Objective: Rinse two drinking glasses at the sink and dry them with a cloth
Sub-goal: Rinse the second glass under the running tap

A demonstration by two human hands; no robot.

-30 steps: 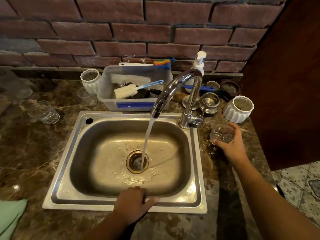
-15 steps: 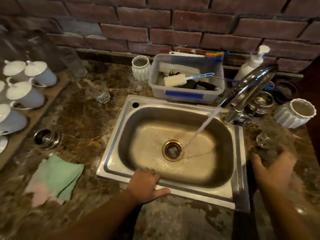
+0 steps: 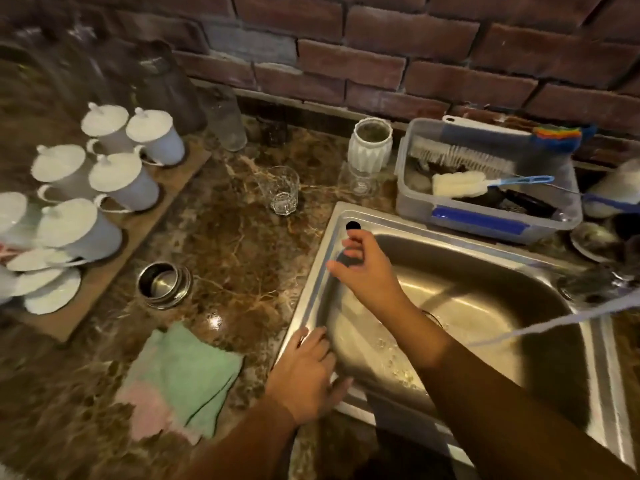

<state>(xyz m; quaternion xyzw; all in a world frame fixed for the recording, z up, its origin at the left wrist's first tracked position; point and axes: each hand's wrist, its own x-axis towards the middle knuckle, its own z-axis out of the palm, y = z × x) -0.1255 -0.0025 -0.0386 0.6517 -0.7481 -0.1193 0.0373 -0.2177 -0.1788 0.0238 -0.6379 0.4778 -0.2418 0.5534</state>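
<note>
A clear drinking glass (image 3: 281,190) stands upright on the marble counter, left of the steel sink (image 3: 460,237). A second small glass (image 3: 362,181) stands in front of a white ribbed vase. My right hand (image 3: 369,271) reaches across the sink's far left corner, fingers apart and holding nothing, still short of the first glass. My left hand (image 3: 306,375) rests flat on the sink's near left rim. A green and pink cloth (image 3: 180,379) lies folded on the counter left of that hand. Water streams (image 3: 554,323) into the basin from the right.
A clear plastic tub (image 3: 485,216) with brushes sits behind the sink. White lidded cups (image 3: 104,174) stand on a wooden tray at the left, with a steel cup (image 3: 162,284) beside it. A tall glass (image 3: 227,119) and dark bottles stand against the brick wall.
The view swung left. My right hand let go of the glass at the sink's right and crossed over the basin to its far left corner. My left hand stayed on the rim.
</note>
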